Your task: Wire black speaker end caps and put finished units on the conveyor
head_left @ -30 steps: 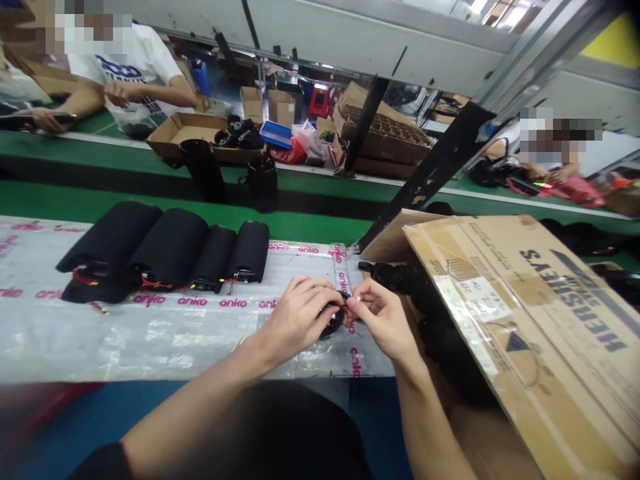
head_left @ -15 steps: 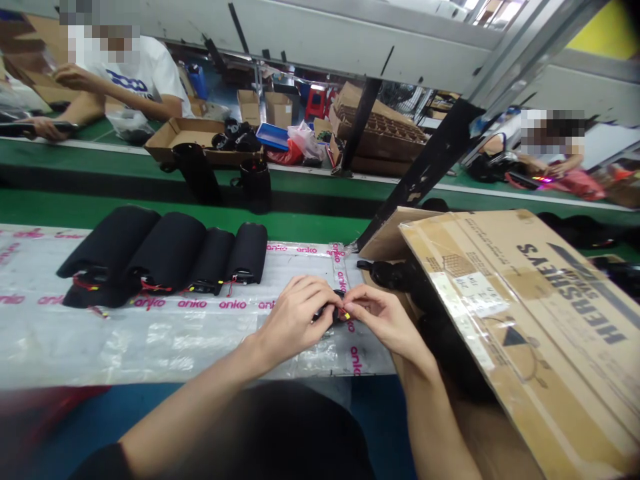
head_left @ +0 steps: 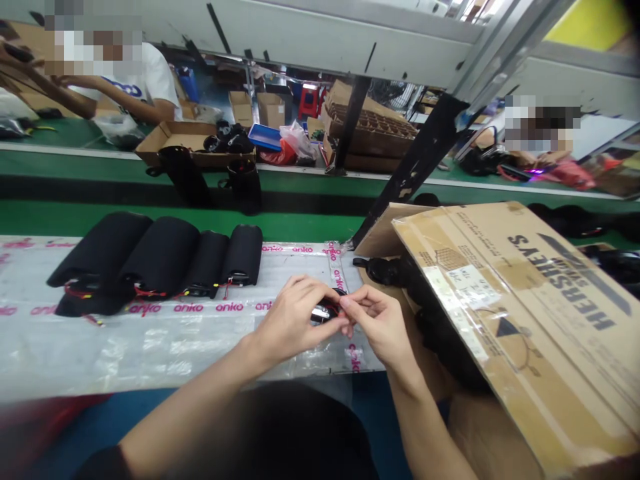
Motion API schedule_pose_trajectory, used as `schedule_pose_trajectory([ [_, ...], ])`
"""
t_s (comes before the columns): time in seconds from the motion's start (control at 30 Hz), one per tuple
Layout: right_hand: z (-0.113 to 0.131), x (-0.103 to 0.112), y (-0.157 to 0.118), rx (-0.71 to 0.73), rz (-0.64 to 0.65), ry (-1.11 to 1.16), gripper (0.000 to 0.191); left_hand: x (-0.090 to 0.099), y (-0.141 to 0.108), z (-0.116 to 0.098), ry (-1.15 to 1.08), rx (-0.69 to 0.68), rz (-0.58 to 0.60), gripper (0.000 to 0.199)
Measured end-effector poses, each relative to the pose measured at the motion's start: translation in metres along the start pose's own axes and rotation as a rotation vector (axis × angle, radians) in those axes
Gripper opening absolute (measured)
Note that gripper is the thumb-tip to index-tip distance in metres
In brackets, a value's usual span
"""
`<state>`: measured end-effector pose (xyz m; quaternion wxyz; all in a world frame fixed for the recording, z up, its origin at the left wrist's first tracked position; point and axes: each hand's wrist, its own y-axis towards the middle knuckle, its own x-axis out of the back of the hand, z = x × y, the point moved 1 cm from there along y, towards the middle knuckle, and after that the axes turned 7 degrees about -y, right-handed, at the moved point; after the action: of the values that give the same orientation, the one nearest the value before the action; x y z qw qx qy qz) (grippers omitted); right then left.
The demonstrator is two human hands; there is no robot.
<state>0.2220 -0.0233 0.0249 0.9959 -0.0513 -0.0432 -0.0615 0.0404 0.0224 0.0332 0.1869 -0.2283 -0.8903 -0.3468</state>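
A sheet of clear plastic printed with pink "anko" lettering (head_left: 150,347) was found laid over the green bench, and four black padded cylindrical sleeves (head_left: 165,257) were observed lying side by side on it, with red and yellow wire ends visible at their near ends. To the right, an open cardboard box (head_left: 385,233) was seen packed with black items (head_left: 387,271). Its large flap, marked "HERSHEY'S" (head_left: 510,300), was found raised and tilted, so that much of the box's contents and the bench beyond are obstructed from view.

Across the line, a second green bench (head_left: 150,160) carries a cardboard tray of black parts (head_left: 195,137), two upright black cylinders (head_left: 183,177) (head_left: 244,187) and a blue tray (head_left: 265,135). A co-worker in a white T-shirt (head_left: 135,87) and a second co-worker (head_left: 535,137) were noted there, and a black diagonal strut (head_left: 415,157) crosses the view.

A small black plastic part (head_left: 325,313) was located above the plastic sheet, just left of the box, held between both hands, with a red wire lead (head_left: 333,307) at it. The left hand (head_left: 295,327) was observed reaching in from the lower left, its fingers (head_left: 310,293) curled closely over the part. The right hand (head_left: 375,327) was seen angled in from the lower right, its thumb and forefinger narrowly pinched at the part's end. The exact contact points are hidden by the fingers.
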Motion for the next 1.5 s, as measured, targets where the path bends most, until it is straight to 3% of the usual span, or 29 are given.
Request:
schedule_pose_trajectory([
  [0.23, 0.008, 0.015, 0.004, 0.268, 0.001, -0.269, 0.028, -0.004, -0.001, 0.006, -0.073, 0.038, -0.074, 0.009],
  [0.4, -0.014, 0.034, 0.006, 0.247, -0.026, -0.454, 0.023, -0.001, 0.002, -0.004, -0.147, 0.146, -0.077, 0.010],
  [0.47, -0.036, 0.037, 0.008, 0.254, -0.015, -0.662, 0.045, 0.001, 0.002, -0.004, -0.177, 0.191, -0.078, 0.013],
  [0.57, -0.074, 0.031, 0.014, 0.263, 0.159, -0.870, 0.083, 0.005, 0.001, -0.001, -0.212, 0.218, -0.065, 0.013],
  [0.63, -0.090, 0.027, 0.019, 0.256, 0.200, -0.839, 0.079, 0.007, 0.000, 0.002, -0.227, 0.211, -0.055, 0.011],
  [0.73, -0.087, 0.033, 0.022, 0.219, 0.090, -0.727, 0.070, 0.008, -0.002, 0.004, -0.237, 0.196, -0.048, 0.008],
  [0.8, -0.071, 0.040, 0.019, 0.158, -0.011, -0.478, 0.066, 0.008, -0.002, 0.005, -0.229, 0.179, -0.046, 0.005],
  [0.87, -0.053, 0.042, 0.009, 0.079, -0.057, -0.076, 0.064, 0.005, -0.002, 0.006, -0.211, 0.144, -0.056, 0.004],
  [0.93, -0.039, 0.036, -0.002, 0.019, -0.023, 0.243, 0.069, 0.003, -0.001, 0.006, -0.185, 0.095, -0.067, 0.004],
  [1.0, -0.035, 0.027, -0.011, -0.005, 0.019, 0.358, 0.070, 0.000, -0.001, 0.007, -0.169, 0.055, -0.077, 0.003],
  [1.23, -0.044, 0.017, -0.020, 0.217, -0.007, 0.097, 0.062, -0.004, -0.003, 0.007, -0.178, 0.026, -0.154, 0.006],
  [1.4, -0.033, 0.020, -0.028, 0.333, -0.029, -0.056, 0.069, -0.006, -0.004, 0.008, -0.140, -0.006, -0.166, 0.006],
  [1.5, -0.025, 0.025, -0.029, 0.372, 0.032, -0.139, 0.072, -0.004, -0.003, 0.010, -0.125, -0.034, -0.130, 0.005],
])
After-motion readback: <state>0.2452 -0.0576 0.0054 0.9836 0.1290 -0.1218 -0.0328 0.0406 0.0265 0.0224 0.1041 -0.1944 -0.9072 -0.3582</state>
